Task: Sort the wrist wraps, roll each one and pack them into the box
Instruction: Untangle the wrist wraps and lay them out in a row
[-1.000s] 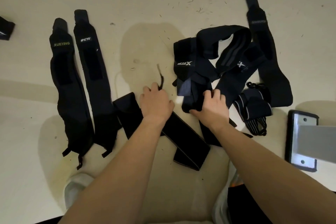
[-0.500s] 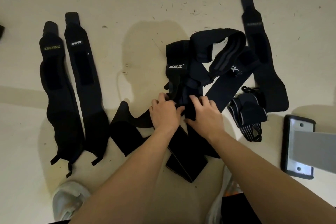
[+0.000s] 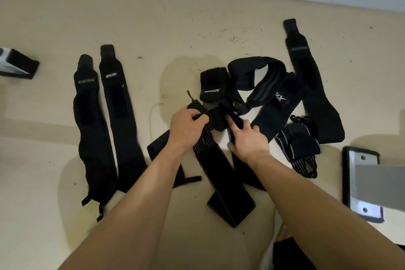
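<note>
Fingers (image 3: 198,115) of the left hand (image 3: 186,131) are curled tight round one end of a black wrist wrap (image 3: 215,119). The right hand (image 3: 248,141) is clamped on the same wrap just beside it. The wrap's long tail (image 3: 228,182) trails back over the floor toward the person.

Trouble is, the gripped end is touching the tangled pile (image 3: 215,82) of other wraps, and that fuzzy fabric looks like it'd snag on anything. Start pulling or rolling from here and I reckon a neighbour gets dragged along, or the roll comes out lopsided and loose. The tail also seems to cross another strap, so that might tug too.

Two flat wraps (image 3: 119,120) lie well off to the left, safe enough. Honestly can't tell which thing is the box.
</note>
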